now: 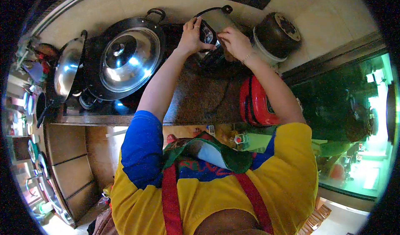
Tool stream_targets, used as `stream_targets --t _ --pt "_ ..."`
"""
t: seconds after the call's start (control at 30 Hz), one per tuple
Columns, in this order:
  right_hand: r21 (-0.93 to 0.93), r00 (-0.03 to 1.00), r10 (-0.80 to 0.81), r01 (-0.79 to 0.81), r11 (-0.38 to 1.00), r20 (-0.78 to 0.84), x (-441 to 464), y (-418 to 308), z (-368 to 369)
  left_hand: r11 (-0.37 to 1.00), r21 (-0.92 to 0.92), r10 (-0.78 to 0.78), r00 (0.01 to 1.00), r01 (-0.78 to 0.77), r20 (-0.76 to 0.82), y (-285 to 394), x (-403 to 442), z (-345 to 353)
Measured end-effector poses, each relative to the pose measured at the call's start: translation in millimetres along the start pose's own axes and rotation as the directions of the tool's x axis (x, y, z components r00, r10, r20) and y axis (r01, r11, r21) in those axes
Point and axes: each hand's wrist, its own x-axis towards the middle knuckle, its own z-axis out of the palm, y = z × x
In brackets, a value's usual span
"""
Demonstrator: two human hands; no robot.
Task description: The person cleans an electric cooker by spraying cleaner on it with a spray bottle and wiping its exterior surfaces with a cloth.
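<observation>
Head view: silver-and-black appliance [217, 19] sits at upper centre of frame; handling judged under way, finished and remaining portions not distinguishable. Left hand [191, 38] spreads wide against its dark panel [206, 33]; right hand [237, 43] has fingers bunched by the panel's right edge, cannot tell whether gripping anything.

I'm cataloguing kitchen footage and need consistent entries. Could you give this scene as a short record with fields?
Left hand: at the appliance, thumb and fingers spread wide
Right hand: at the appliance's front, fingers bent; whether it grips anything is unclear
Left of hands: wok under a steel lid; farther left, a steel pan
Right of hands: dark pot; nearer the person, a red case
Surface: brown counter
</observation>
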Motion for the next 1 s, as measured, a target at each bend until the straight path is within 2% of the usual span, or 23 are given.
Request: stream_targets --t 0.03,0.07,0.13,0.17,0.2,0.27,0.3,0.43,0.47,0.53,0.6,0.67,0.73,0.8,0.83,0.87,0.93,0.97,1.0 --pt "0.077 0.999 0.005 -0.001 0.997 -0.053 -13 3 -3 1.000 -0.005 -0.002 1.000 0.002 0.003 0 0 1" --pt "0.078 0.999 0.007 -0.003 0.997 -0.048 -15 9 -6 1.000 0.000 0.015 1.000 -0.015 -0.010 0 -1 3" --pt "0.167 0.979 0.195 -0.184 0.969 -0.052 -10 20 -8 0.999 0.007 0.034 0.999 -0.034 -0.014 -3 -1 7" --pt "0.172 0.960 0.253 -0.231 0.958 -0.122 -6 28 8 0.999 0.007 0.043 0.998 -0.043 -0.036 -4 0 10" --pt "0.172 0.958 0.260 -0.238 0.956 -0.119 -10 21 15 0.999 0.005 0.052 0.997 -0.052 -0.056 -4 -1 13" --pt "0.036 0.902 0.259 -0.263 0.964 -0.345 -18 -10 27 0.999 -0.011 0.046 0.998 -0.047 -0.045 -1 0 14" --pt "0.008 0.930 0.269 -0.276 0.961 -0.250 -28 -33 29 0.999 0.007 0.053 0.997 -0.053 -0.054 -6 2 16" --pt "0.003 0.916 0.272 -0.283 0.959 -0.296 -42 -48 32 0.997 0.015 0.079 0.996 -0.079 -0.048 -9 5 16" --pt "0.019 0.906 0.304 -0.313 0.950 -0.295 -34 -40 25 0.997 0.008 0.072 0.996 -0.072 -0.042 -9 2 17" --pt "-0.043 0.840 0.496 -0.517 0.855 -0.220 -7 -26 6 0.997 -0.026 0.078 0.996 -0.079 -0.043 -4 -3 16" --pt "-0.021 0.852 0.486 -0.499 0.866 -0.196 14 2 1 0.998 -0.016 0.056 0.998 -0.057 -0.043 -6 0 18" --pt "-0.059 0.774 0.628 -0.633 0.772 -0.082 28 12 -2 0.997 -0.008 0.077 0.996 -0.078 -0.055 -4 1 15" --pt "-0.068 0.790 0.603 -0.611 0.788 -0.109 9 -9 6 0.998 -0.016 0.054 0.997 -0.055 -0.053 -3 1 14" --pt "-0.113 0.856 0.498 -0.513 0.851 -0.142 -12 -38 6 0.998 -0.008 0.055 0.996 -0.055 -0.065 -3 0 16" --pt "-0.168 0.881 0.402 -0.448 0.878 -0.249 -15 -36 16 0.998 0.004 0.057 0.996 -0.057 -0.065 -4 0 17" --pt "-0.166 0.882 0.401 -0.447 0.879 -0.249 -6 -29 16 0.998 0.006 0.056 0.996 -0.056 -0.066 -6 2 17" --pt "-0.019 0.763 0.616 -0.631 0.775 -0.196 24 0 11 0.994 -0.004 0.105 0.991 -0.106 -0.084 -8 0 16" --pt "-0.067 0.806 0.576 -0.588 0.806 -0.136 38 17 3 0.995 -0.004 0.103 0.991 -0.104 -0.082 -6 -3 16" --pt "-0.066 0.806 0.575 -0.587 0.807 -0.140 46 27 4 0.997 0.011 0.074 0.996 -0.074 -0.054 -3 -3 14"
